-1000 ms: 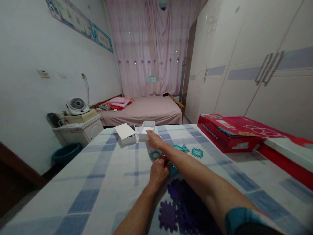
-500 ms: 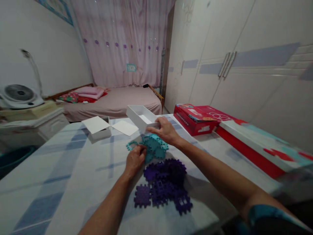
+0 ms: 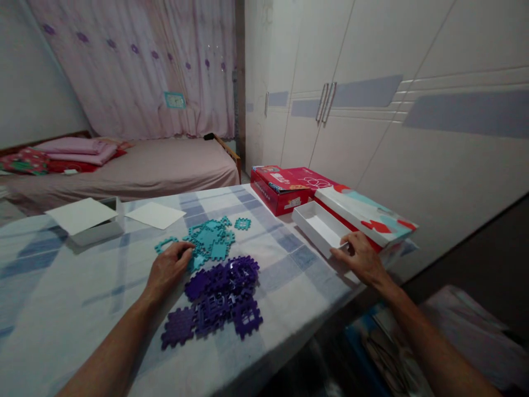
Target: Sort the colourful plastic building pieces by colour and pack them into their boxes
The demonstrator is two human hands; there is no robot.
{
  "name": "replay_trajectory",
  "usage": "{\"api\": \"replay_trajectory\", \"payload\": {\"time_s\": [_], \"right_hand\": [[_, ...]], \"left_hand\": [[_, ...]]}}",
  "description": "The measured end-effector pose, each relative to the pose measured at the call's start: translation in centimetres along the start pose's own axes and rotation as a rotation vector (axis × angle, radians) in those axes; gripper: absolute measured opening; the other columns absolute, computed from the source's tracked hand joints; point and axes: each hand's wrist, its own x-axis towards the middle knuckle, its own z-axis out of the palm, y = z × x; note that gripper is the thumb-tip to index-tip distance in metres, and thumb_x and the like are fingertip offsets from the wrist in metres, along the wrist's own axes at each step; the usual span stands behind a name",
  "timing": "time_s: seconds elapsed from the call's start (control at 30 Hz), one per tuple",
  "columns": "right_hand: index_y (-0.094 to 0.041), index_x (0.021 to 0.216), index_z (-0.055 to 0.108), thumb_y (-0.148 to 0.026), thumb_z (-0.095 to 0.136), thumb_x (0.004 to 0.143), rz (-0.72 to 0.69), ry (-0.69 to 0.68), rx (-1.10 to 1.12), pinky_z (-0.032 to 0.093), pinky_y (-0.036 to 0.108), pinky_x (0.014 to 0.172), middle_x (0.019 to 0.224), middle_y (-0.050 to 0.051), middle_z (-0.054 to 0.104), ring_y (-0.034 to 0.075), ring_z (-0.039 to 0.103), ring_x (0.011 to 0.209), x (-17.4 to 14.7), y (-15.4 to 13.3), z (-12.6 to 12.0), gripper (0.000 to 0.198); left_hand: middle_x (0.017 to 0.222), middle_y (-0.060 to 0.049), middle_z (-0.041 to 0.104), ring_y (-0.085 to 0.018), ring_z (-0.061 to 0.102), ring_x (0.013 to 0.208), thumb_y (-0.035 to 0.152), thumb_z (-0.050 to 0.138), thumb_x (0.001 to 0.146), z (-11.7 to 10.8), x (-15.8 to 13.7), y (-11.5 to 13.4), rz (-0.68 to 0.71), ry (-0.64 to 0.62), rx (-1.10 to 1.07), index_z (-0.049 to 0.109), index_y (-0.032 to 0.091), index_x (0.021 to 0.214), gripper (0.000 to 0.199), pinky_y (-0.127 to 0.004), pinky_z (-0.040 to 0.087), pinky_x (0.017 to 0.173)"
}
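Note:
My right hand [image 3: 360,258] grips the near end of an open white box [image 3: 317,229], thumb and fingers on its wall. The box is at the table's right side, beside the red boxes, and its visible inside is bare. My left hand [image 3: 168,269] lies at the left edge of a pile of turquoise interlocking pieces [image 3: 211,234], fingers curled together; whatever they may hold is hidden. One turquoise piece [image 3: 242,224] lies apart to the right. Closer to me is a heap of purple interlocking pieces [image 3: 215,298], some with window-like openings.
A second white box [image 3: 97,231] stands at the left with a white card [image 3: 80,216] across its top. Another white card [image 3: 156,215] lies flat beside it. A red box [image 3: 276,190] and a long white-and-red box [image 3: 367,215] line the right side of the checked tablecloth [image 3: 103,309].
My right hand has carried the white box from above the turquoise pile to the right, beside the red boxes. My left hand remains at the turquoise pieces. The view has turned right.

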Motion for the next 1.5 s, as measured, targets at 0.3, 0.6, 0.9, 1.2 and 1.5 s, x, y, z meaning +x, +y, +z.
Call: {"api": "replay_trajectory", "payload": {"time_s": [0.3,0.6,0.9,1.2,1.5], "right_hand": [[-0.017,0.104,0.057,-0.059,0.049,0.085,0.008,0.023,-0.197,0.051,0.04,0.074,0.109,0.013,0.055,0.027,0.058,0.095,0.5,1.6,1.5,0.047],[-0.023,0.146,0.03,-0.058,0.064,0.077,-0.509,-0.318,0.142,0.043,0.05,0.102,0.145,0.016,0.038,0.033,0.041,0.131,-2.7,-12.0,3.0,0.085],[-0.024,0.148,0.032,-0.075,0.069,0.057,-0.756,-0.577,0.088,0.02,0.064,0.109,0.155,0.015,0.025,0.042,0.016,0.141,-2.2,-19.3,8.8,0.11],[-0.021,0.134,0.051,-0.04,0.052,0.088,-0.892,-0.416,0.033,0.041,0.049,0.097,0.132,0.013,0.055,0.031,0.045,0.122,-1.5,-19.4,8.2,0.049],[-0.02,0.123,0.06,-0.03,0.04,0.098,-0.872,-0.229,-0.049,0.051,0.031,0.083,0.116,0.01,0.065,0.019,0.063,0.096,0.4,-18.5,9.8,0.033]], "left_hand": [[0.101,-0.006,0.071,-0.022,0.064,0.094,0.039,0.042,0.08,0.1,-0.1,-0.2,0.021,-0.001,-0.037,0.069,0.019,0.094,0.036,-0.03,0.046,0.085],[0.098,-0.006,0.072,-0.02,0.064,0.091,0.035,0.043,0.08,0.2,-0.1,0.0,0.017,0.018,-0.045,0.071,0.019,0.093,0.035,-0.028,0.046,0.084],[0.1,-0.007,0.071,-0.021,0.063,0.092,0.034,0.043,0.081,0.3,-0.1,0.0,0.034,0.015,-0.044,0.07,0.018,0.094,0.034,-0.03,0.045,0.086],[0.099,-0.006,0.071,-0.021,0.063,0.093,0.033,0.043,0.081,0.3,-0.1,0.0,0.045,0.034,-0.04,0.07,0.019,0.093,0.033,-0.03,0.045,0.086],[0.097,-0.006,0.071,-0.021,0.063,0.091,0.035,0.042,0.081,0.2,-0.1,0.1,0.035,0.021,-0.046,0.07,0.02,0.091,0.033,-0.03,0.045,0.083]]}}
